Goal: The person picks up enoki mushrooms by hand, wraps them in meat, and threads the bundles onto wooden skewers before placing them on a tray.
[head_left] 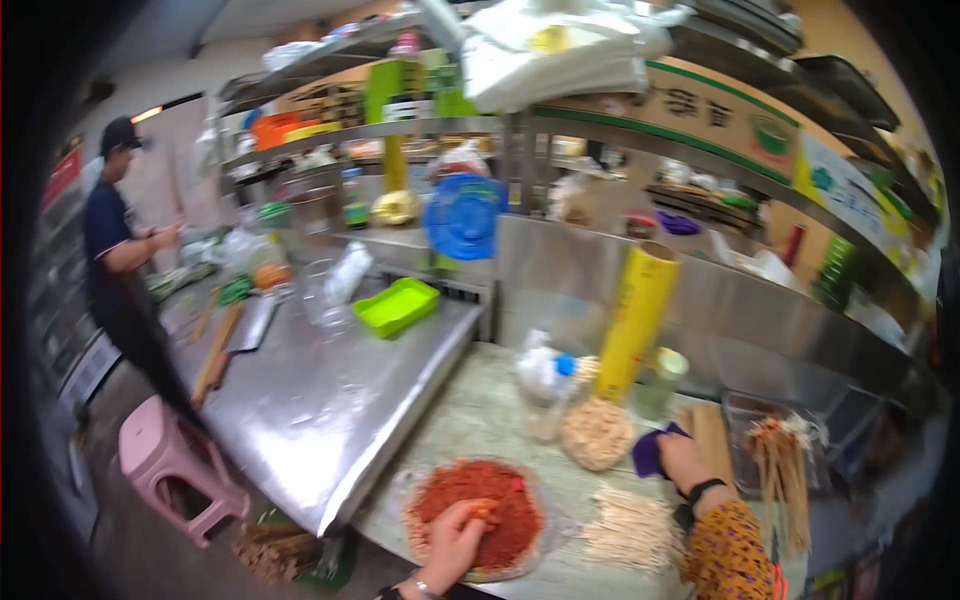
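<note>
My left hand (pixel 455 545) is over a round container of red, crumbly seasoning (pixel 450 490), its fingers closed round a small orange-red piece I cannot make out. My right hand (pixel 683 460), with a black band at the wrist, grips a dark purple cloth (pixel 650 452) on the right of the green worktop (pixel 490 385). Between the hands lies a pile of thin pale sticks or strips (pixel 625 530). Behind it sits a bowl of pale pieces (pixel 597 435), next to an upright yellow tube (pixel 635 320).
A metal tray with skewers (pixel 782 460) stands at the right. On the left steel table (pixel 300 400) are a green tray (pixel 397 306) and a cleaver (pixel 254 322). A pink stool (pixel 175 465) is on the floor. Another person (pixel 125 240) stands far left.
</note>
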{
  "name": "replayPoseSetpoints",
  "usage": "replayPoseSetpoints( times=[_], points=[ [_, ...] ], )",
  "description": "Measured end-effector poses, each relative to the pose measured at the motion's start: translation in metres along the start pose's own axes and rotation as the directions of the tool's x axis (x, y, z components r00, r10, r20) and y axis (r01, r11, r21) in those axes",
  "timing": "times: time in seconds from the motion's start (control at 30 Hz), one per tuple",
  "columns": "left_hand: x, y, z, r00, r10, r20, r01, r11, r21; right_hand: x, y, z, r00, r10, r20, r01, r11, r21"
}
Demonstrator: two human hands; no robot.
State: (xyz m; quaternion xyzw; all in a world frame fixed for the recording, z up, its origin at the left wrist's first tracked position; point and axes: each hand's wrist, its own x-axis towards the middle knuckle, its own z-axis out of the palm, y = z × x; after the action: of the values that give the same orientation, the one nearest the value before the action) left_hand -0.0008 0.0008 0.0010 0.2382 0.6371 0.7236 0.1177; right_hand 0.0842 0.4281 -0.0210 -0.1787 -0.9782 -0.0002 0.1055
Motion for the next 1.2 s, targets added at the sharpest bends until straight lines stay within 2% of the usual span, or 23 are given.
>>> replayPoseSetpoints(
  times=[0.07, 0.13, 0.17, 0.27, 0.33, 0.4, 0.5, 0.6, 0.73, 0.83, 0.93, 0.97, 1.0, 1.03, 1.07, 1.1, 1.13, 1.2],
  points=[
    [0.001, -0.004, -0.001, 1.0, 0.012, 0.006, -0.012, 1.0, 0.01, 0.004, -0.006, -0.007, 0.996, 0.044, 0.074, -0.041, 0.998, -0.037],
    [0.001, -0.004, 0.0, 1.0, -0.001, 0.013, 0.001, 0.999, -0.043, 0.003, -0.007, -0.008, 0.999, 0.038, 0.032, -0.037, 0.999, -0.006],
    [0.002, -0.01, -0.005, 0.998, 0.014, 0.066, -0.019, 0.997, 0.078, 0.004, -0.007, -0.006, 0.997, 0.054, 0.048, -0.053, 0.998, -0.026],
    [0.001, 0.012, 0.001, 0.995, -0.073, 0.073, 0.071, 0.997, 0.024, 0.009, -0.014, -0.015, 0.993, 0.06, 0.099, -0.056, 0.997, -0.045],
    [0.0, 0.002, 0.002, 0.994, -0.097, 0.052, 0.101, 0.992, -0.07, 0.009, -0.008, -0.006, 0.999, 0.006, 0.042, -0.004, 1.0, -0.031],
    [0.0, -0.004, -0.003, 0.994, -0.071, 0.082, 0.07, 0.997, 0.02, 0.009, -0.003, 0.003, 0.999, 0.035, 0.028, -0.034, 0.999, -0.025],
    [-0.001, -0.003, -0.004, 0.993, -0.078, 0.089, 0.073, 0.995, 0.062, 0.007, 0.002, 0.005, 1.0, 0.019, -0.004, -0.018, 0.998, 0.067],
    [-0.001, 0.001, -0.002, 0.995, -0.067, 0.079, 0.07, 0.997, -0.029, 0.003, 0.003, 0.004, 0.998, 0.056, 0.012, -0.057, 0.993, 0.105],
    [-0.005, 0.01, -0.001, 0.999, 0.016, 0.029, -0.018, 0.997, 0.076, -0.004, 0.004, -0.001, 0.998, 0.048, 0.03, -0.051, 0.991, 0.123],
    [-0.002, -0.004, -0.005, 0.998, -0.001, 0.065, -0.003, 0.998, 0.06, -0.011, -0.001, -0.008, 0.998, 0.065, 0.025, -0.068, 0.99, 0.127],
    [0.001, -0.015, 0.0, 0.999, 0.047, 0.0, -0.047, 0.999, -0.015, -0.025, -0.005, -0.012, 0.992, -0.036, -0.124, 0.07, 0.958, 0.277],
    [0.001, -0.012, 0.0, 0.996, 0.085, -0.015, -0.083, 0.995, 0.06, -0.027, -0.012, -0.021, 0.999, 0.001, -0.049, 0.015, 0.945, 0.326],
    [0.001, -0.012, -0.004, 0.993, 0.117, -0.01, -0.115, 0.986, 0.12, -0.027, -0.015, -0.027, 1.0, -0.021, 0.02, 0.008, 0.864, 0.504],
    [0.001, -0.025, -0.004, 0.996, 0.081, -0.039, -0.078, 0.994, 0.074, -0.027, -0.004, -0.019, 0.996, -0.059, 0.067, 0.008, 0.805, 0.593],
    [0.002, -0.005, -0.004, 0.992, 0.127, -0.021, -0.122, 0.979, 0.163, -0.028, -0.011, -0.03, 0.996, -0.022, 0.092, -0.038, 0.801, 0.597],
    [0.002, -0.005, -0.003, 1.0, 0.003, -0.022, -0.003, 1.0, 0.005, -0.032, -0.02, -0.051, 0.998, -0.018, 0.065, -0.026, 0.788, 0.615],
    [0.002, -0.012, -0.004, 1.0, -0.002, 0.004, 0.002, 1.0, -0.011, -0.037, -0.019, -0.053, 0.995, 0.047, 0.087, -0.096, 0.671, 0.735],
    [-0.001, -0.006, 0.004, 0.998, -0.064, -0.013, 0.061, 0.983, -0.171, -0.051, -0.036, -0.083, 0.983, 0.164, 0.078, -0.177, 0.758, 0.628]
  ],
)
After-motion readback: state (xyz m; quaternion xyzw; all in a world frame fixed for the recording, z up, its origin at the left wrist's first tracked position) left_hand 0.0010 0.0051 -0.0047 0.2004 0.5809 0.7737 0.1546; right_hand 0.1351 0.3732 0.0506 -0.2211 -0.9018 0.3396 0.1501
